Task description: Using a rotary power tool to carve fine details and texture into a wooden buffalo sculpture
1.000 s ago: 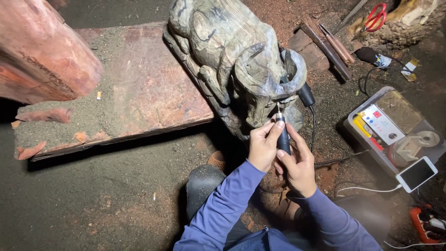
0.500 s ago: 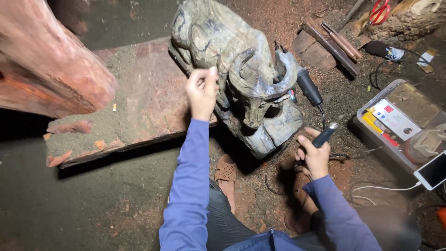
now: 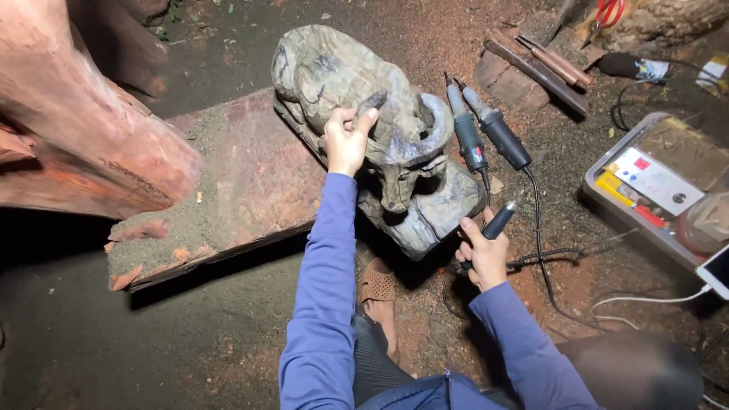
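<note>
The left hand point(image 3: 346, 144) clamps the near horn of the heavy, rigid buffalo carving point(image 3: 364, 114) propped on the red plank point(image 3: 243, 175), while the right hand point(image 3: 482, 254) is closed around a slim rotary handpiece point(image 3: 497, 224), seemingly idle.

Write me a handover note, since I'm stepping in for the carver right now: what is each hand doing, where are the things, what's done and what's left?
Left hand: gripping the wooden buffalo carving by its horn.
Right hand: holds a dark pen-like rotary tool, tip raised, clear of the wood.
Two more corded handpieces lie on the ground right of the carving. The carving rests against a reddish plank dusted with sawdust.
Done: body, head and horns are shaped. Left: surface looks rough, so finer detailing probably remains.
</note>
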